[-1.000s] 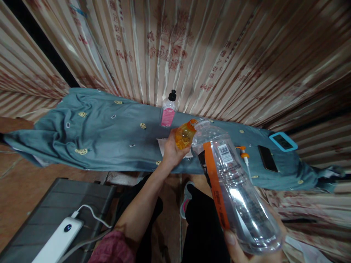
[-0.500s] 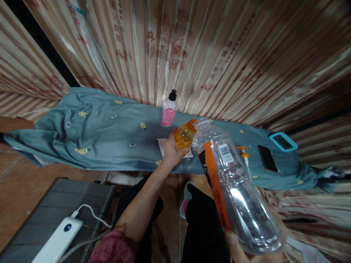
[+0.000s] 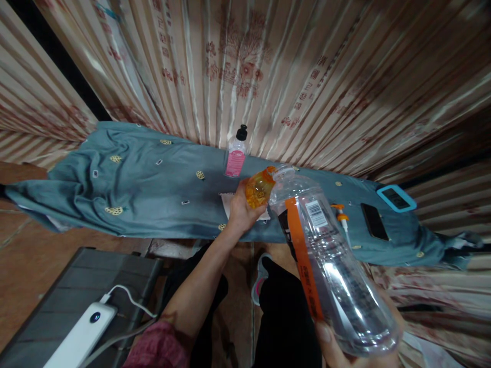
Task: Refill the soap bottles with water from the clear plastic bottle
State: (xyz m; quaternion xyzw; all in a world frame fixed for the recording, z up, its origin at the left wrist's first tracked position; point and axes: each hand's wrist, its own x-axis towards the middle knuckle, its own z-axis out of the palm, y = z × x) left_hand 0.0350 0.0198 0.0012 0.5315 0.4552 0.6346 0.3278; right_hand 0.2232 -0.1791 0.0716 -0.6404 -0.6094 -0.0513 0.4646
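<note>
- The small orange bottle (image 3: 259,190) is held above the near edge of the bench, tilted so its open neck meets the mouth of the big clear bottle (image 3: 330,271); the two mouths touch or nearly touch.
- The clear bottle lies tipped, its base low and near the camera, its mouth raised towards the orange one. To pour well, I judge the mouths should stay lined up and the tilt should be raised slowly, so the water runs in a thin stream and does not spill over the narrow neck.
- The left hand (image 3: 238,210) has its grip wrapped round the orange bottle's body from below; holding it level and steady matters more than squeezing.
- The right hand (image 3: 337,350) has its grip clamped on the clear bottle's base, with only a thumb and palm edge in view. A hold so far from the mouth could let it waver.
- On the blue-grey cloth (image 3: 126,189) over the bench lie a white paper (image 3: 227,203) under the hands, a pump nozzle (image 3: 340,215) just to the right, and a pink-labelled bottle (image 3: 235,156) standing behind.
- Two phones (image 3: 374,222) lie further right, where a spill would be costly.
</note>
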